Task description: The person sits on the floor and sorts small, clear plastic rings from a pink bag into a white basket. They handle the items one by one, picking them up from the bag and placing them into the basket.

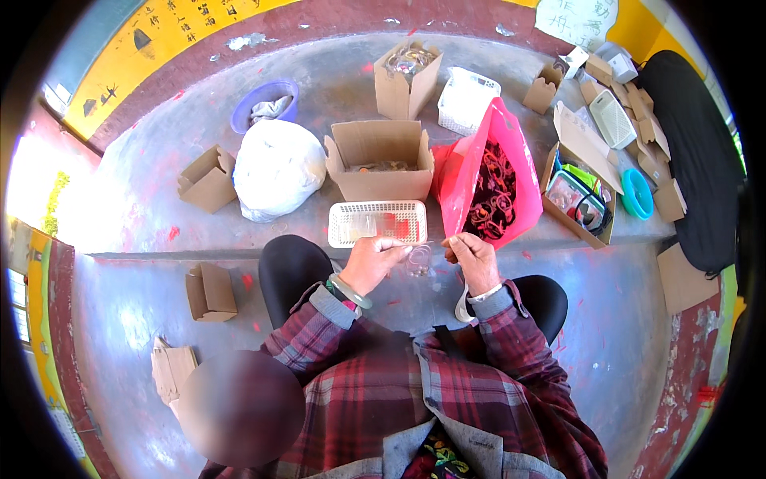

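My left hand and my right hand are both closed in a pinch, a short gap apart in front of my chest. Between them hangs a small, see-through thing with thin pale loops, held up by its top edge; its exact kind is too fine to make out. Just beyond my left hand stands a cream plastic basket with clear and red pieces in it. Past my right hand a pink plastic bag gapes, full of dark and pinkish loops.
An open cardboard box stands behind the basket, beside a stuffed white bag and a purple basin. More boxes, a white basket, a teal basin and a filled carton lie around. A raised step edge crosses before me.
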Demonstrator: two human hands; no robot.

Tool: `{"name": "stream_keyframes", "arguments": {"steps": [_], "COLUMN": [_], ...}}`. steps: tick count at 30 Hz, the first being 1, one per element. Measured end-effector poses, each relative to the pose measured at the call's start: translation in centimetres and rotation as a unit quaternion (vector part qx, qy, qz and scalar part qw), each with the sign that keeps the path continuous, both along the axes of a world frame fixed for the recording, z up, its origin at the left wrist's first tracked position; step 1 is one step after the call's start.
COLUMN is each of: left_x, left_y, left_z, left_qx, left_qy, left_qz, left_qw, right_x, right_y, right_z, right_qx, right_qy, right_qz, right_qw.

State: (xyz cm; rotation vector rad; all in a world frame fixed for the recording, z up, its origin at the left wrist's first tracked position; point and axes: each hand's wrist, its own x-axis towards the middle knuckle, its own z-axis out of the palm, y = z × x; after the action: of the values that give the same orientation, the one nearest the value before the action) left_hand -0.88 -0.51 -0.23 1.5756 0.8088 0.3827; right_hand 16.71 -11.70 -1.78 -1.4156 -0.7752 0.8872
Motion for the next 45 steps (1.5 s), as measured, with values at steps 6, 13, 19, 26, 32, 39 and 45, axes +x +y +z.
{"name": "stream_keyframes", "arguments": {"steps": [6, 13, 19, 26, 32, 39, 45], "left_x": [0.7, 3.6, 5.7, 2.7, 0.1, 1.2, 2.4], "left_y": [4.5, 12.3, 16.9, 14.9, 13.3, 12.0, 9.8], "left_z": [0.5, 1.7, -2.8, -6.1, -7.7, -14.4, -21.3], "left_qx": [-0.037, -0.104, -0.162, -0.152, -0.109, 0.177, 0.368], "left_qy": [-0.038, -0.114, -0.149, -0.147, -0.113, 0.111, 0.297], "left_qz": [0.073, 0.182, 0.321, 0.356, 0.400, 0.129, -0.119], "left_qw": [0.996, 0.971, 0.921, 0.910, 0.903, 0.969, 0.873], "right_x": [0.6, 0.9, 1.0, 1.0, 2.7, 5.1, 4.7], "right_y": [0.2, 0.8, 1.2, 0.8, 0.0, -0.5, 0.1], "right_z": [-0.8, -1.6, -2.8, -1.9, 1.9, 3.8, -0.7], "right_qx": [-0.044, -0.091, -0.106, -0.099, -0.041, -0.047, -0.127], "right_qy": [0.016, 0.019, 0.026, 0.029, 0.029, -0.030, -0.060], "right_qz": [0.022, 0.040, 0.045, 0.040, 0.019, 0.069, 0.112], "right_qw": [0.999, 0.995, 0.993, 0.994, 0.999, 0.996, 0.984]}}
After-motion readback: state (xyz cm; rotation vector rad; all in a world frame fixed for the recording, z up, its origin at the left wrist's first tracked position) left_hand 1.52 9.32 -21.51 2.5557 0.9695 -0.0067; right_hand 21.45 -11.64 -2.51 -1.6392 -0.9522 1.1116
